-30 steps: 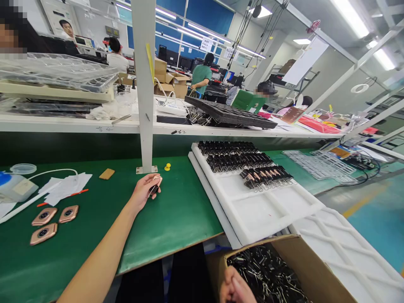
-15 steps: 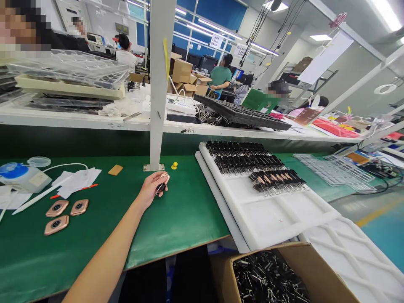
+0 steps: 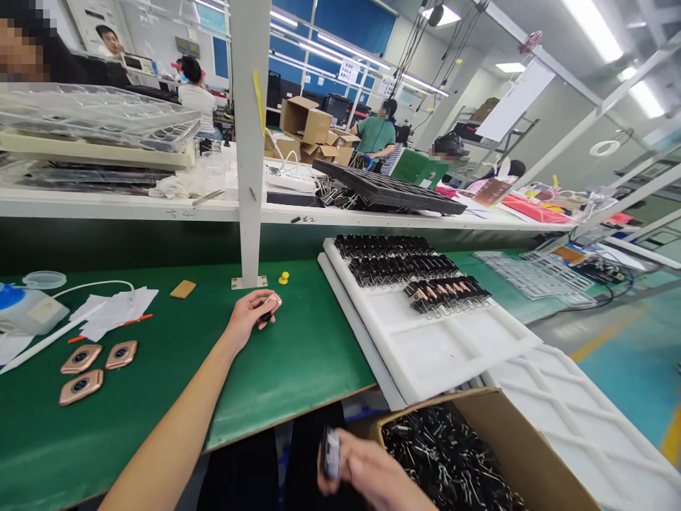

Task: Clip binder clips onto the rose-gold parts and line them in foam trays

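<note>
The left hand (image 3: pixel 245 318) pinches a pinky-gold piece (image 3: pixel 273 301) with something black by it, over the green counter (image 3: pixel 298 362) near the middle. The right hand (image 3: pixel 367 465), low in the middle, grips a blurry black thing (image 3: pixel 330 454), maybe a clip, by the box (image 3: pixel 526 443). This looks like the clip-getting part, and joining the two calls for a careful squeeze

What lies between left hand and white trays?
Bare green tabletop separates the left hand from the trays in the head view; the yellow object stands farther back.
</note>
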The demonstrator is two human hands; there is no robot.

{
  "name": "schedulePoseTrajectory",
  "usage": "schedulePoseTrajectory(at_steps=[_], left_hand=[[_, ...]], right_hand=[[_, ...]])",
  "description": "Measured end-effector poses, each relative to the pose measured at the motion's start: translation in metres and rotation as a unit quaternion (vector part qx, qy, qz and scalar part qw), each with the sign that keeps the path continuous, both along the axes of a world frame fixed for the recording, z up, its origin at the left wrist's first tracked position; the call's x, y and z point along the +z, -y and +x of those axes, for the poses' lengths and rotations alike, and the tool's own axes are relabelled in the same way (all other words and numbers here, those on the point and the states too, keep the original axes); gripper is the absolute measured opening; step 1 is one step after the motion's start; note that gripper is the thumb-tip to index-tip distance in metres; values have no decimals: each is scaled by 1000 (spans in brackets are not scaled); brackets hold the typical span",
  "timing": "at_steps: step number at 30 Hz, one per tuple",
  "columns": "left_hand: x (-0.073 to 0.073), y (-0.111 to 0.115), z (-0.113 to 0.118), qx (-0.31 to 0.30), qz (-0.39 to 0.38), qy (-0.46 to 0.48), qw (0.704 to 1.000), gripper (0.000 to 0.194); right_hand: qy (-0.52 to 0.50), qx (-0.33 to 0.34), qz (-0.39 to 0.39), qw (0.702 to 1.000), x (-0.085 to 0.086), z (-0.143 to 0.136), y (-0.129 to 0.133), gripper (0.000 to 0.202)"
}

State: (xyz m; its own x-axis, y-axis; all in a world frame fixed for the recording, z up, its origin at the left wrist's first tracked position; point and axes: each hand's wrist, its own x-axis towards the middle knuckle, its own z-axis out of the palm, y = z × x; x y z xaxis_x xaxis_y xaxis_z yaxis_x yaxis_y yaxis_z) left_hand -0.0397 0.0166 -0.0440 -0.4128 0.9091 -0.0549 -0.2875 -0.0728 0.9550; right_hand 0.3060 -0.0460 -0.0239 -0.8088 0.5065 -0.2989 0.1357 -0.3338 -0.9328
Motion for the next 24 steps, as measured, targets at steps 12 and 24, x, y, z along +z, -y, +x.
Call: schedulePoseTrajectory(at_steps=[12, 24], left_hand=[[-7, -4, 1, -22, -39, -84, 995, 55], [-4, -5, 2, -7, -28, -57, 998, 53]], right_hand=[[-183, -233, -26, 955, -24, -152, -169, 45], [-161, -234, 45, 958, -53, -152, -177, 45]])
